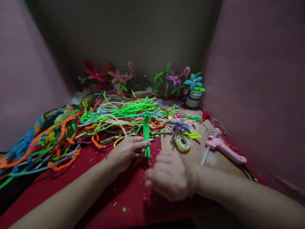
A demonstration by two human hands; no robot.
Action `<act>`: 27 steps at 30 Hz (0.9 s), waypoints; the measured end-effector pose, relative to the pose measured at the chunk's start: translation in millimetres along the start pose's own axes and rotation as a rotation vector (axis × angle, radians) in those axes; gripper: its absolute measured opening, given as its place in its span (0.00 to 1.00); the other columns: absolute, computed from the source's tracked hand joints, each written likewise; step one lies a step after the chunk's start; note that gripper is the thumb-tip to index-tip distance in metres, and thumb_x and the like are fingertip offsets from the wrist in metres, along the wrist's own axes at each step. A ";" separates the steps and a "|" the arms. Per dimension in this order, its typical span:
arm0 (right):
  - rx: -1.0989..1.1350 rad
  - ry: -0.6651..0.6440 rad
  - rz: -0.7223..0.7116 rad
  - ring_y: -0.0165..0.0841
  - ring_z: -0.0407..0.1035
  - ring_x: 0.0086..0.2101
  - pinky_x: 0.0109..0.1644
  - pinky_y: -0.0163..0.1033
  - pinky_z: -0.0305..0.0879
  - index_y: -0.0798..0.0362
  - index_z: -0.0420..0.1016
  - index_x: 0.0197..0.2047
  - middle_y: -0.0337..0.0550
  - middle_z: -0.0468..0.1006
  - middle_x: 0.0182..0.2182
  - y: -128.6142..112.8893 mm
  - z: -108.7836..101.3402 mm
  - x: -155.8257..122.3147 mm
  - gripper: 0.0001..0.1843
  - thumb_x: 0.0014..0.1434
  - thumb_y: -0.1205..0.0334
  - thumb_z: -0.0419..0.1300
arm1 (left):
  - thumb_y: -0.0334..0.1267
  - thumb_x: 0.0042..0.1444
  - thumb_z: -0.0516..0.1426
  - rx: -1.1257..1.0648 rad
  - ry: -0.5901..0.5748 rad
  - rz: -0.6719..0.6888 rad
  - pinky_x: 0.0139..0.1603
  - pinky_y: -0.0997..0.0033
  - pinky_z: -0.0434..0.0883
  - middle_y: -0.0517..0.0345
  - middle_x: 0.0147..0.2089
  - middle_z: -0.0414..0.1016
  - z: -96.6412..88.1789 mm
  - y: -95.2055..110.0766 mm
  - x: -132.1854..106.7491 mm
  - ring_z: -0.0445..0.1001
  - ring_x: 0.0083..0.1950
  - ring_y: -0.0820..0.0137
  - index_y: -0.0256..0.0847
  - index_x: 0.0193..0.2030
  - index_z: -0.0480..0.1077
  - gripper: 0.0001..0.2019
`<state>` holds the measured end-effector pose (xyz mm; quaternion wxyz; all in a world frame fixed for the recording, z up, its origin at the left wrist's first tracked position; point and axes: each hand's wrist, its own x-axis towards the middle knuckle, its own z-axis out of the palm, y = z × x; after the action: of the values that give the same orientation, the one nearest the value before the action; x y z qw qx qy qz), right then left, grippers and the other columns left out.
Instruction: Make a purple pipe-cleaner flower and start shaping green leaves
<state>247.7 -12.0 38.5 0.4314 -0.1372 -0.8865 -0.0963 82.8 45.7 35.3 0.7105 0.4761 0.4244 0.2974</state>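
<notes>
Upright between the thumb and fingers of my left hand (131,149) is a green pipe-cleaner leaf (146,128), its loose strands hanging below the grip. My right hand (170,176) is a little lower and to the right, blurred by motion, with its fingers curled in. Whatever it may hold is hidden. Just behind the leaf lie what look like scissors (153,139), partly covered. A purple pipe-cleaner flower (179,126) and a yellow-rimmed tape roll (183,142) lie beyond my right hand.
Pipe cleaners (124,111) in many colours heap across the back and left of the red tabletop (107,197). A pink glue gun (220,146) rests on brown cardboard (200,133) at right. Finished flowers (193,82) stand along the back, between pinkish side walls.
</notes>
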 end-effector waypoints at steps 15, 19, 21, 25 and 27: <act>0.124 -0.126 0.149 0.28 0.54 0.17 0.22 0.36 0.48 0.59 0.70 0.25 0.36 0.65 0.13 -7.8 15.6 -11.1 0.14 0.60 0.66 0.50 | 0.40 0.51 0.54 0.182 -0.149 -0.319 0.11 0.82 0.48 0.63 0.10 0.58 22.3 24.1 34.0 0.52 0.11 0.81 0.36 0.14 0.61 0.17; 0.122 -0.154 0.181 0.27 0.55 0.17 0.22 0.36 0.48 0.58 0.70 0.28 0.36 0.65 0.13 -7.1 19.6 -10.7 0.12 0.61 0.67 0.49 | 0.39 0.52 0.51 0.279 -0.130 -0.287 0.10 0.79 0.49 0.63 0.10 0.58 25.3 23.7 41.2 0.51 0.09 0.80 0.37 0.14 0.61 0.17; 0.101 -0.102 0.153 0.27 0.54 0.16 0.22 0.36 0.47 0.57 0.68 0.27 0.34 0.63 0.12 -2.3 28.4 -14.8 0.13 0.61 0.65 0.50 | 0.40 0.53 0.51 0.379 -0.105 -0.225 0.10 0.78 0.48 0.63 0.10 0.59 22.5 25.6 43.5 0.51 0.09 0.79 0.38 0.15 0.61 0.17; 0.051 -0.080 0.127 0.25 0.56 0.17 0.24 0.34 0.52 0.54 0.69 0.29 0.32 0.60 0.13 -2.5 61.3 -60.8 0.11 0.60 0.59 0.55 | 0.43 0.53 0.50 0.637 -0.002 -0.019 0.13 0.77 0.50 0.63 0.12 0.59 13.4 39.2 41.3 0.54 0.12 0.78 0.39 0.17 0.62 0.16; 0.044 -0.139 0.160 0.26 0.63 0.22 0.29 0.34 0.58 0.54 0.70 0.31 0.35 0.66 0.17 -24.7 83.7 -112.0 0.08 0.59 0.60 0.56 | 0.42 0.53 0.51 0.762 0.030 0.144 0.17 0.75 0.53 0.61 0.15 0.63 13.0 44.8 34.4 0.59 0.16 0.75 0.40 0.20 0.63 0.14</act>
<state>243.9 -29.0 -102.4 0.3782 -0.2044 -0.9023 -0.0324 109.3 85.2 68.4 0.4537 0.7303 0.4801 0.1744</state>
